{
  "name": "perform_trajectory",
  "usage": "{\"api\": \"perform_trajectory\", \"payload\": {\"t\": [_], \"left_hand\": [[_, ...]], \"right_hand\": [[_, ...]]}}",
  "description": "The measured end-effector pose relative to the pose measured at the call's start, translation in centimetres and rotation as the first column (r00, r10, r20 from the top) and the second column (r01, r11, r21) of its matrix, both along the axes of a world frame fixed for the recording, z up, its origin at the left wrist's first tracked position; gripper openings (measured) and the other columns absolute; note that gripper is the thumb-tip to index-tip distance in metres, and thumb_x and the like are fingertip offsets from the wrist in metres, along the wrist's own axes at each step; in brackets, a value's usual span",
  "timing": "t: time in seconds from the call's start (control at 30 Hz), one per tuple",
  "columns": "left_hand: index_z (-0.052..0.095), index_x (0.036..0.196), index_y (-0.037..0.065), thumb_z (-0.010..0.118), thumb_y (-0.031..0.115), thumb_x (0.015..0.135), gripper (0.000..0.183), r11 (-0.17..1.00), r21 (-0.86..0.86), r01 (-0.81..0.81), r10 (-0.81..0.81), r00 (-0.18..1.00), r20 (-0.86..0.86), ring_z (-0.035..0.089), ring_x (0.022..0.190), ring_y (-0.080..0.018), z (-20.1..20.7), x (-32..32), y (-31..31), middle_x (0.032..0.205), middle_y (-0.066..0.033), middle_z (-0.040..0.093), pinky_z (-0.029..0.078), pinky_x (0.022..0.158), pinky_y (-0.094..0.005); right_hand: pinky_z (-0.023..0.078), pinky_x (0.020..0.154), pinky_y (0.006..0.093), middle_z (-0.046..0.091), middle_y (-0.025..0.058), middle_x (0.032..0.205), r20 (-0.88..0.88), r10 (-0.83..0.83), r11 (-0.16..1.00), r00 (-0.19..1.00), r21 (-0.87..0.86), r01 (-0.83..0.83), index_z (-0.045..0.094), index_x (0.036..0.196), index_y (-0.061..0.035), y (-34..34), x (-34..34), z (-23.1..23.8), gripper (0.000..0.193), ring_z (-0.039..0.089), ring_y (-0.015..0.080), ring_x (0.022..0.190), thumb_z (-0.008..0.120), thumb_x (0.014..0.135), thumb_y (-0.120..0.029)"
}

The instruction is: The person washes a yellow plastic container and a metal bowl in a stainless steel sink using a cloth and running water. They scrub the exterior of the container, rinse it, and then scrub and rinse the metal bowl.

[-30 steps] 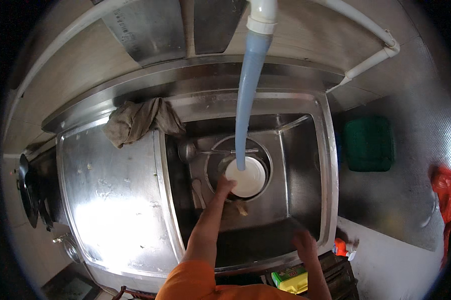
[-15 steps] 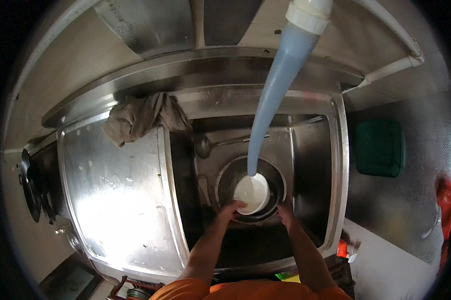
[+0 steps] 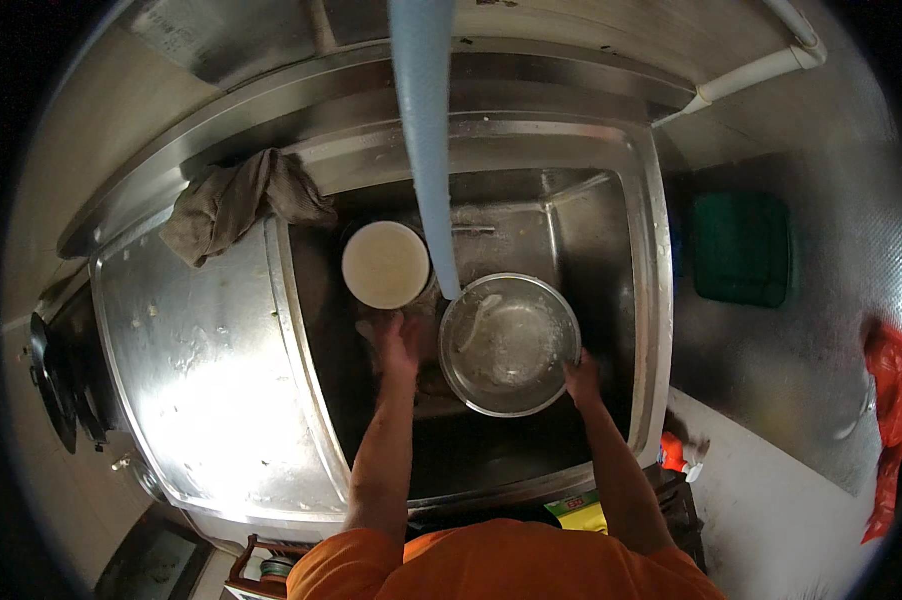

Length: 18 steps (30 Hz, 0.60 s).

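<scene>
A round metal basin (image 3: 516, 350) is in the sink, tilted or level I cannot tell, with water in it and a pale streak near its left side. My right hand (image 3: 583, 380) grips its right rim. To the basin's left, further back, sits a white bowl (image 3: 386, 265) that shows as a plain cream disc. Just in front of that bowl is my left hand (image 3: 399, 345), blurred, its fingers apart and holding nothing I can see. The blue hose (image 3: 426, 150) hangs down to the basin's upper left rim.
A steel drainboard (image 3: 201, 350) adjoins the sink on the left, with a crumpled grey-brown cloth (image 3: 241, 200) at its back. A ladle's handle (image 3: 473, 229) shows behind the hose. Right of the sink are a green plastic tub (image 3: 741, 250) and a red plastic bag (image 3: 891, 390).
The white bowl has moved out of the basin to the left back, away from my left hand. My right hand now holds the basin, which sits further forward. The whole view has shifted.
</scene>
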State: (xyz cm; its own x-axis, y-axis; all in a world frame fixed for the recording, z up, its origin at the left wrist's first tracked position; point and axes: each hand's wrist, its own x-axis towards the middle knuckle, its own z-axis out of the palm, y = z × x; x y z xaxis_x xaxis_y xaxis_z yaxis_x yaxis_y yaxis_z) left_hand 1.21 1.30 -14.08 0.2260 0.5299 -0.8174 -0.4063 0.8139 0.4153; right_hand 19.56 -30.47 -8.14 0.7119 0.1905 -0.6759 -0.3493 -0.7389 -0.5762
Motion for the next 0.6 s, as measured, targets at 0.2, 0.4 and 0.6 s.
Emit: {"api": "perform_trajectory", "payload": {"t": [0.2, 0.4, 0.6], "left_hand": [[0.057, 0.118, 0.004, 0.062, 0.014, 0.086, 0.034, 0.085, 0.51, 0.856, -0.402, 0.498, -0.768, 0.064, 0.088, -0.0258, -3.6, -0.1, -8.2, 0.102, -0.0129, 0.064, 0.051, 0.075, -0.0352], [0.058, 0.117, 0.007, 0.064, 0.023, 0.085, 0.036, -0.252, -0.057, 0.966, -0.412, -0.16, -0.897, 0.06, 0.102, -0.031, -4.0, 7.8, -10.1, 0.107, -0.017, 0.062, 0.05, 0.083, -0.0424], [0.05, 0.129, 0.007, 0.055, 0.023, 0.091, 0.041, -0.433, -0.002, 0.901, -0.27, -0.131, -0.954, 0.048, 0.123, -0.0298, 1.4, 9.1, -11.5, 0.131, -0.0154, 0.052, 0.047, 0.091, -0.0384]], "right_hand": [[0.045, 0.092, 0.041, 0.06, 0.0137, 0.122, 0.027, 0.012, 1.0, 1.0, -0.028, -0.011, 0.051, 0.13, -0.0035, -0.2, -0.6, 1.1, 0.042, 0.058, 0.0282, 0.11, 0.061, 0.09, -0.013], [0.05, 0.082, 0.0454, 0.061, 0.0154, 0.118, 0.052, 0.102, 0.991, 0.993, -0.09, -0.097, 0.053, 0.126, -0.0035, 1.5, -1.3, 2.3, 0.039, 0.06, 0.0302, 0.106, 0.06, 0.09, -0.016], [0.054, 0.072, 0.0442, 0.063, 0.0097, 0.108, -0.247, -0.29, 0.954, 0.925, -0.156, 0.257, 0.056, 0.119, -0.0074, 1.3, -2.1, 2.3, 0.036, 0.062, 0.0283, 0.096, 0.064, 0.085, -0.016]]}}
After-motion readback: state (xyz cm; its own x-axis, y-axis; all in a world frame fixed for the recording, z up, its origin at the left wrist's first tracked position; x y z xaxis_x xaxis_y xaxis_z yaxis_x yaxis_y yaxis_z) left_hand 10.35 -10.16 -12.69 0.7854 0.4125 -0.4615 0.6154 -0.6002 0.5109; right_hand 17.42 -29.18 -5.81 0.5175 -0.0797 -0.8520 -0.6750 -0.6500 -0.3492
